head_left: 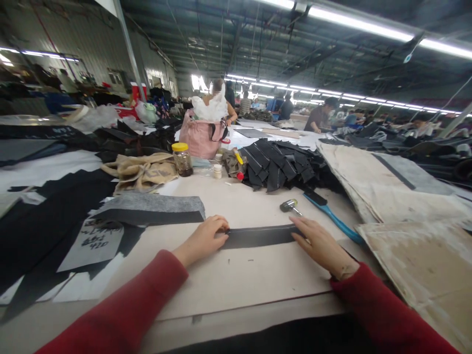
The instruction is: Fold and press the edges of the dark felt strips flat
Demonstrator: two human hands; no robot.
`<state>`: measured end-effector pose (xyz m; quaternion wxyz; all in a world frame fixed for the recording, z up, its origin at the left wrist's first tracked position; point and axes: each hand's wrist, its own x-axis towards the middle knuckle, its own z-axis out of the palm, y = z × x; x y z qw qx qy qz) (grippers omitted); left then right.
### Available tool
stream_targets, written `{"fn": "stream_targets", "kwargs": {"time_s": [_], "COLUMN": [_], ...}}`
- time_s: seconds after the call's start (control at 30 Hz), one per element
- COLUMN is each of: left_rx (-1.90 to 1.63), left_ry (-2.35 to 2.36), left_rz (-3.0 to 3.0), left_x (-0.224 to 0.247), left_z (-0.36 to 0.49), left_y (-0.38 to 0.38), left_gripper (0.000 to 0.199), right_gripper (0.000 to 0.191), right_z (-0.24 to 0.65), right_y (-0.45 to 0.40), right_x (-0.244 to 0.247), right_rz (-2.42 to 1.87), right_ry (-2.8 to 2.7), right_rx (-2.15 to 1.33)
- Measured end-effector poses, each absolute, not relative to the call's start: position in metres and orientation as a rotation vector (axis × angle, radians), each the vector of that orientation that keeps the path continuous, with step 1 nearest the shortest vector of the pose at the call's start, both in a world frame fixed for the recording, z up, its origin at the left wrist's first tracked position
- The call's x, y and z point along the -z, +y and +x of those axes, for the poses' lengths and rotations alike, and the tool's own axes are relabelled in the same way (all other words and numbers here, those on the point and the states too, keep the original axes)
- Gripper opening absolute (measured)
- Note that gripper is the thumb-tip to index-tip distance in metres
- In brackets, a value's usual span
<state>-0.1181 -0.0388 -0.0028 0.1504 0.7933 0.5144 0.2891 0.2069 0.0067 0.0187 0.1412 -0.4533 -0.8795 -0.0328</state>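
A dark grey fabric strip [260, 237] lies across the pale board [265, 275] in front of me, with a thin light line along its far edge. My left hand [204, 239] is at the strip's left end, its fingers curled and closed on the edge. At the opposite end, my right hand [319, 243] rests with fingers stretched out and the thumb apart, touching the fabric. Just beyond the right hand lie a small hammer [289, 205] and a brush with a blue handle [337, 219].
Stacked dark fabric pieces [276, 164] sit at the back, beside a pink bag [202, 137] and a yellow-lidded jar [182, 160]. On the left are black cloth [47, 211] and a handwritten paper [94, 243]. Pale sheets [424, 265] lie right. Several people work beyond.
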Motion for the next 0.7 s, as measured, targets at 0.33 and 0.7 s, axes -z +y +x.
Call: {"fn": "stream_targets", "kwargs": {"time_s": [0.33,0.7], "left_rx": [-0.972,-1.428], "left_ry": [1.481,1.643], "left_rz": [1.908,1.719], "left_x": [-0.001,-0.009], "left_z": [-0.122,-0.132], "left_y": [-0.043,-0.036], "left_gripper": [0.007,0.014], "right_gripper": [0.03,0.023], "right_z": [0.168,0.15], "right_y": [0.022,0.017], "right_x": [-0.03,-0.032], "right_rz": [-1.213,-1.217], "right_ry": [-2.739,-2.495], "right_rx": [-0.484,-0.977]}}
